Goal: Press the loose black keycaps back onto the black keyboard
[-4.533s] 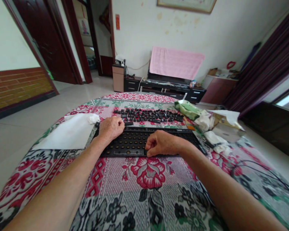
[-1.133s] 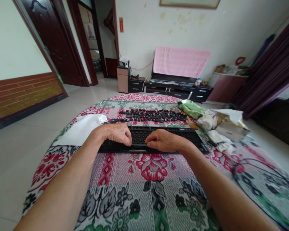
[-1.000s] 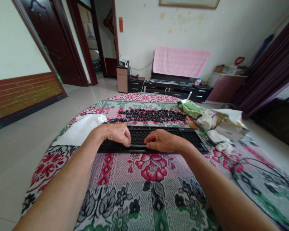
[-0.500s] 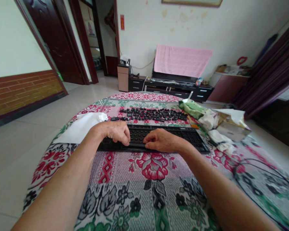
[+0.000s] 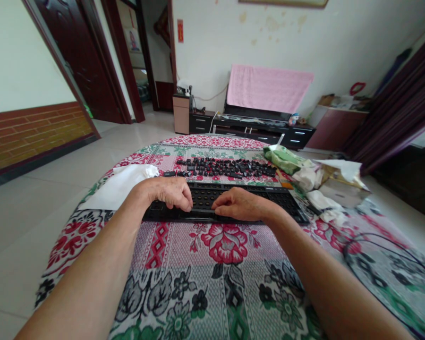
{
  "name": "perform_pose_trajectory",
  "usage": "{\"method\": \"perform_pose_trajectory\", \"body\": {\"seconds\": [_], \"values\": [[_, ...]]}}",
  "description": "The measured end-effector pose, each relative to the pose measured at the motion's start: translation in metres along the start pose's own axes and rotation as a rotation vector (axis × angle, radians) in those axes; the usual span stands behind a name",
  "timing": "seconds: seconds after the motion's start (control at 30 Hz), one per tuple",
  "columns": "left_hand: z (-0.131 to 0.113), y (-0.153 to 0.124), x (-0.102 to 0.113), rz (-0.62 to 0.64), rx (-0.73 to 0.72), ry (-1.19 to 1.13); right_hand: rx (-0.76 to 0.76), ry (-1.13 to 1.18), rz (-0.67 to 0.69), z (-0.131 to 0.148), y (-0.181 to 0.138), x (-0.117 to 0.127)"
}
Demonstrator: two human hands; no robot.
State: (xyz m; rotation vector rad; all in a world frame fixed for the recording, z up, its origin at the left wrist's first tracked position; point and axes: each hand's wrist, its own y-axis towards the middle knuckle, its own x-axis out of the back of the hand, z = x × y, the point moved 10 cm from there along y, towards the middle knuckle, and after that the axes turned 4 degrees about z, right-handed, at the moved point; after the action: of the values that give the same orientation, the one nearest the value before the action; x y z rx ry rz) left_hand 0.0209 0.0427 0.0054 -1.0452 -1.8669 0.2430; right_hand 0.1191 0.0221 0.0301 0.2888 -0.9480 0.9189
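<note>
Probable step: seating the long black plastic bar key point(image 5: 203, 211) along the near edge of the black rectangular keyboard base point(image 5: 202, 195). Left hand point(image 5: 173, 192) and right hand point(image 5: 235, 204) each pinch one end narrowly. Next move calls for level ends. Under the keyboard base: flowered red-and-grey tablecloth point(image 5: 226, 242); beyond it: small black plastic keycaps point(image 5: 212, 166), then a pink towel point(image 5: 269, 88) before the white wall point(image 5: 212, 45)

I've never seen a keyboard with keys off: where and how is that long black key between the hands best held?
Probably toward both ends, one hand each, from above. The long black key is a slim bar running crosswise by the near edge of the keyboard, so two grips should keep it level; the left hand and right hand are toward opposite ends.
</note>
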Motion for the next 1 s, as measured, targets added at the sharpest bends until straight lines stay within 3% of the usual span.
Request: {"method": "perform_pose_trajectory", "body": {"seconds": [0.4,0.63,1.0], "values": [[0.0014,-0.0018,0.0027,-0.02,0.025,0.005,-0.084,0.052,-0.012,-0.0062,-0.0001,0.0009],[0.0009,-0.0039,0.0034,-0.021,0.04,0.0,-0.005,0.039,0.003,-0.0018,0.0011,-0.0014],[-0.0003,-0.003,0.0027,-0.033,0.036,0.049,-0.082,0.021,-0.06,-0.0059,0.0024,-0.0036]]}}
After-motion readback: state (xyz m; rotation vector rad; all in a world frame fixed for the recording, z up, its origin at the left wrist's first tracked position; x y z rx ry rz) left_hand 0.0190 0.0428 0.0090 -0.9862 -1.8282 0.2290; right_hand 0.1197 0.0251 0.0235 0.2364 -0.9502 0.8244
